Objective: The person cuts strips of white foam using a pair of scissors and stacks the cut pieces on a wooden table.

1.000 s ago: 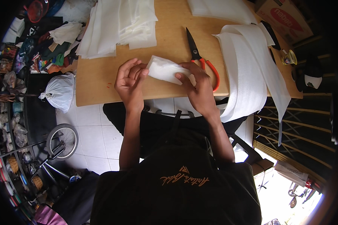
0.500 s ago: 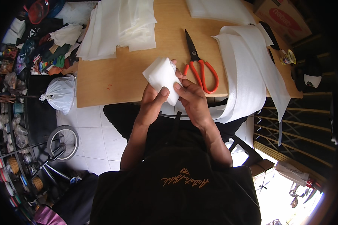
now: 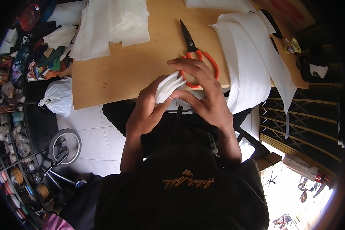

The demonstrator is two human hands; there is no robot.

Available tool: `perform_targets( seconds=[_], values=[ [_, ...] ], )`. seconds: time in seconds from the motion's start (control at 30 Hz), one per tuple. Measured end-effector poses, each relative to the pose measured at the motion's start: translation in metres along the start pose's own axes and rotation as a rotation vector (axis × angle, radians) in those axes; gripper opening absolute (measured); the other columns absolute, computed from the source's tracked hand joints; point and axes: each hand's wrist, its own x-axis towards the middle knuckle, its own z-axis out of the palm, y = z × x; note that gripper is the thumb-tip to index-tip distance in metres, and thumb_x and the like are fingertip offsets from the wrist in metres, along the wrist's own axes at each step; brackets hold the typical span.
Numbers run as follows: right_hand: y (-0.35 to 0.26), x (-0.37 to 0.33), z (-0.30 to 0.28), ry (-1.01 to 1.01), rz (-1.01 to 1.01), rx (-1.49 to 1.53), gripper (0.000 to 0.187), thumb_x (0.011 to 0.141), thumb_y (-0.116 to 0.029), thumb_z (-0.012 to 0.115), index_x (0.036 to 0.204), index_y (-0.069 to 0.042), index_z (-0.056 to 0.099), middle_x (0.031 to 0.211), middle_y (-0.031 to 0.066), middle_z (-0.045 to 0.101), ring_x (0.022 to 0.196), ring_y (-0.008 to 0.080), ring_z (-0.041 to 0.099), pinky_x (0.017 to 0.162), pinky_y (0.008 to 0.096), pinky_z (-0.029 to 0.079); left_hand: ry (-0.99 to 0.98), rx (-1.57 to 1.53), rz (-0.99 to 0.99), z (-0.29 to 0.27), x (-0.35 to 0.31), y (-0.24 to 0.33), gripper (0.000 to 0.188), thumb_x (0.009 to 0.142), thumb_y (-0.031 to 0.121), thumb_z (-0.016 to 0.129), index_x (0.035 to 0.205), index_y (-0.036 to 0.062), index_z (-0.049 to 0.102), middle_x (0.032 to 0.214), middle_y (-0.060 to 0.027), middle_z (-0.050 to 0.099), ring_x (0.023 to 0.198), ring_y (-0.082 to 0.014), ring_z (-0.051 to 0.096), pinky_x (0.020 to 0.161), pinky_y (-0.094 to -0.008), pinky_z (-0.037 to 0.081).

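Observation:
A small folded wad of thin white foam sheet [image 3: 167, 87] is gripped in my left hand [image 3: 143, 109], its layered edges turned upward and to the right. My right hand [image 3: 212, 99] is beside it, fingers spread and arched, with the thumb tip at the wad's right edge; whether the thumb presses on it I cannot tell. Just beyond my right hand lie scissors [image 3: 188, 41] with black blades and orange handles, partly hidden by my fingers. A long white foam strip [image 3: 243, 57] curves over the table's edge on the right.
Stacked white foam pieces [image 3: 96, 32] lie at the far left of the wooden table [image 3: 99, 76], more sheets [image 3: 218, 3] at the back. A small yellow cup [image 3: 292, 46] stands at the right edge. A tied white bag [image 3: 59, 97] and a bicycle wheel [image 3: 65, 146] are left of the table.
The white foam wad has been turned so its layered edges show. My right hand has let go its two-handed hold and spread its fingers, while my left hand keeps gripping.

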Motion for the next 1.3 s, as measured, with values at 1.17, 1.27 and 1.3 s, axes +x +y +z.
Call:
perform_targets(
  seconds=[1.17,1.27,1.3],
  values=[
    [0.061,0.003,0.04,0.034,0.187,-0.231,0.028,0.088,-0.009,0.064,0.113,0.002,0.057,0.099,0.0184,0.063,0.093,0.0378,0.058,0.081,0.0448,0.046,0.441,0.246,0.316,0.006,0.039,-0.047,0.043,0.092,-0.004,0.057,0.134,0.0021,0.05,0.115,-0.0153,0.063,0.105,-0.026,0.062,0.088,-0.0354,0.048],
    [0.057,0.002,0.039,0.051,0.161,-0.248,0.03,0.087,-0.01,0.065,0.113,0.002,0.057,0.1,0.0183,0.063,0.093,0.0376,0.058,0.082,0.0443,0.045,0.386,0.426,0.358,0.0,0.038,-0.034,0.042,0.087,-0.008,0.061,0.127,0.0036,0.059,0.114,-0.0142,0.064,0.099,-0.025,0.064,0.08,-0.034,0.051],
    [0.057,0.001,0.039,0.052,0.142,-0.254,0.031,0.087,-0.011,0.065,0.114,0.002,0.057,0.1,0.0183,0.063,0.093,0.0377,0.058,0.083,0.0442,0.045,0.415,0.437,0.385,0.0,0.038,-0.036,0.042,0.085,-0.008,0.062,0.125,0.0057,0.062,0.115,-0.0126,0.064,0.094,-0.0237,0.065,0.074,-0.0336,0.052]
  ],
)
